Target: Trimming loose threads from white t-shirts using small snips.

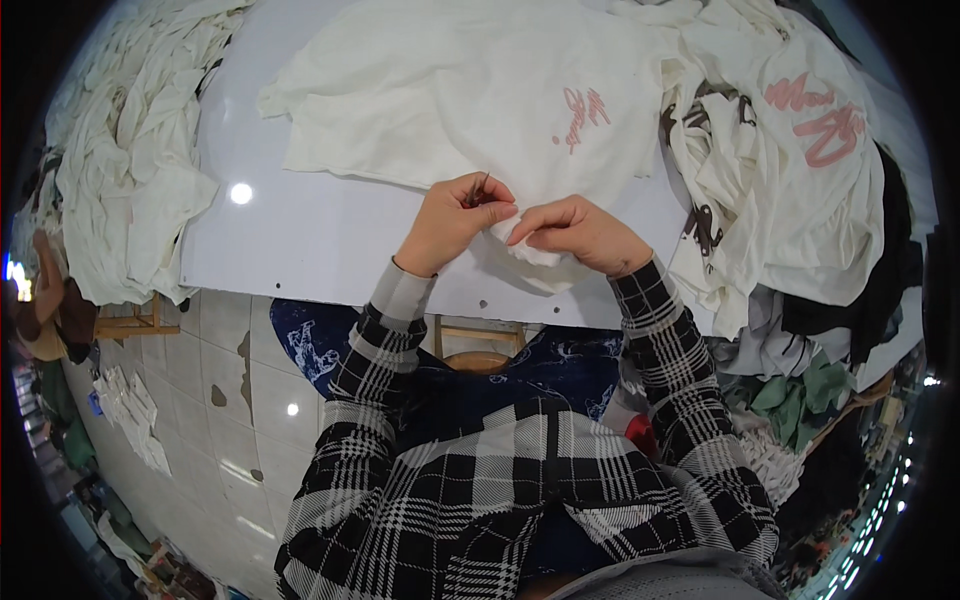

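Observation:
A white garment (420, 110) with pink lettering lies spread over the white table (330, 240). Its near part is gathered up between my two hands, close to the table's front edge. My left hand (452, 222) is closed, with thumb and forefinger pinched together at the cloth. Out of its curled fingers pokes a small dark, pointed metal tool, apparently thread snips (480, 187); most of it is hidden. My right hand (585, 235) is closed on a bunched fold of the garment, its fingertips a short way from the left thumb.
Piled white garments (130, 150) cover the table's left side. At the right lie more white garments (820, 190) with pink lettering and dark cords, over black and grey cloth. Below the front edge stands a wooden stool (475, 360). Another person's arm (45, 285) shows at far left.

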Motion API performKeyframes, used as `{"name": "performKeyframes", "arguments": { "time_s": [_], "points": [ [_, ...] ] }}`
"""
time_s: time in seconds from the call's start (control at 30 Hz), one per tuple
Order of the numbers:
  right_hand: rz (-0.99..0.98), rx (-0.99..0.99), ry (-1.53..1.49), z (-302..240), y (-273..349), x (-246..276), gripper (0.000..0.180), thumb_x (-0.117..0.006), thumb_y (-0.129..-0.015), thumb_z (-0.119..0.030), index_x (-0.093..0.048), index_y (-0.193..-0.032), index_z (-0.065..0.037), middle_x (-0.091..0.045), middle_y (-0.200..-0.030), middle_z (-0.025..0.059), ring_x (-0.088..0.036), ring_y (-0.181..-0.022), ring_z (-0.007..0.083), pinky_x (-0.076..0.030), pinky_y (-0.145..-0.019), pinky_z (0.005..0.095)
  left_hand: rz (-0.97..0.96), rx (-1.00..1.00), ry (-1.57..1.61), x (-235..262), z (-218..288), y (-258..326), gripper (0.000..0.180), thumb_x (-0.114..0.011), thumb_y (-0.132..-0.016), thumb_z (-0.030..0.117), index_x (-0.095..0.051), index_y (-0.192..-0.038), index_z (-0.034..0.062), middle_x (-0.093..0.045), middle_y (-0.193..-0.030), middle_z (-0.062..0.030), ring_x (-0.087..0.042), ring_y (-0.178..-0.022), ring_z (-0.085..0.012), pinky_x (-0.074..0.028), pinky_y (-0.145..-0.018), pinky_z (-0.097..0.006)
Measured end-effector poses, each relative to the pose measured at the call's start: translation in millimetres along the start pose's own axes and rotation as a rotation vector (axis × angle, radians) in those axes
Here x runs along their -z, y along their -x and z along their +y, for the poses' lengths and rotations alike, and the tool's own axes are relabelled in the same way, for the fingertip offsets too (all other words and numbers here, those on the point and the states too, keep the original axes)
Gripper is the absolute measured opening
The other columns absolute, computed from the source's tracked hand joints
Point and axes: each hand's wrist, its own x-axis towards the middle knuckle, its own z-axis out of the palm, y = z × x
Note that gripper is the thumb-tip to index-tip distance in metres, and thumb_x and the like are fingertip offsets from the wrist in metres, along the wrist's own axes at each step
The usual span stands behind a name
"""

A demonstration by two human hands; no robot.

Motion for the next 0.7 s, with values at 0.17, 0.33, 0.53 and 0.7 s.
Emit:
{"name": "performKeyframes", "arguments": {
  "time_s": [0.17,0.33,0.53,0.7],
  "points": [
    [0.166,-0.016,0.004,7.5,-5.4,-22.0,0.025,-0.051,-0.082,-0.003,-0.067,-0.102,-0.005,-0.054,-0.072,-0.0047,-0.042,-0.063,0.0034,-0.037,-0.059,0.0172,0.544,-0.033,0.033,-8.6,-14.3,34.4,0.013,-0.060,-0.084,0.010,-0.060,-0.090,-0.0011,-0.057,-0.074,0.0012,-0.047,-0.063,-0.0039,-0.039,-0.056,-0.017],
    [0.294,0.014,0.010,14.1,-18.4,-40.1,0.026,-0.052,-0.083,-0.003,-0.064,-0.106,-0.004,-0.050,-0.067,-0.0058,-0.039,-0.055,0.0020,-0.033,-0.050,0.0170,0.507,-0.061,-0.078,-26.3,-8.9,63.3,0.029,-0.068,-0.078,0.006,-0.057,-0.104,-0.0008,-0.057,-0.078,0.0008,-0.046,-0.063,-0.0021,-0.036,-0.055,-0.015],
    [0.360,0.018,0.015,12.5,-10.9,-51.6,0.030,-0.053,-0.083,0.000,-0.061,-0.112,-0.004,-0.054,-0.077,-0.0048,-0.042,-0.066,0.0011,-0.034,-0.057,0.0149,0.540,-0.096,-0.137,-30.3,-17.7,54.2,0.019,-0.066,-0.080,0.008,-0.060,-0.095,-0.0024,-0.057,-0.072,-0.0019,-0.047,-0.060,-0.0054,-0.039,-0.053,-0.018],
    [0.424,0.114,-0.009,20.7,-6.6,-51.9,0.032,-0.054,-0.082,0.000,-0.060,-0.113,-0.004,-0.053,-0.089,-0.0024,-0.043,-0.070,0.0015,-0.033,-0.056,0.0150,0.492,-0.066,-0.053,-29.2,-17.6,49.6,0.019,-0.059,-0.087,0.015,-0.060,-0.091,-0.0027,-0.055,-0.067,0.0011,-0.044,-0.057,-0.0032,-0.036,-0.051,-0.016]
  ]
}}
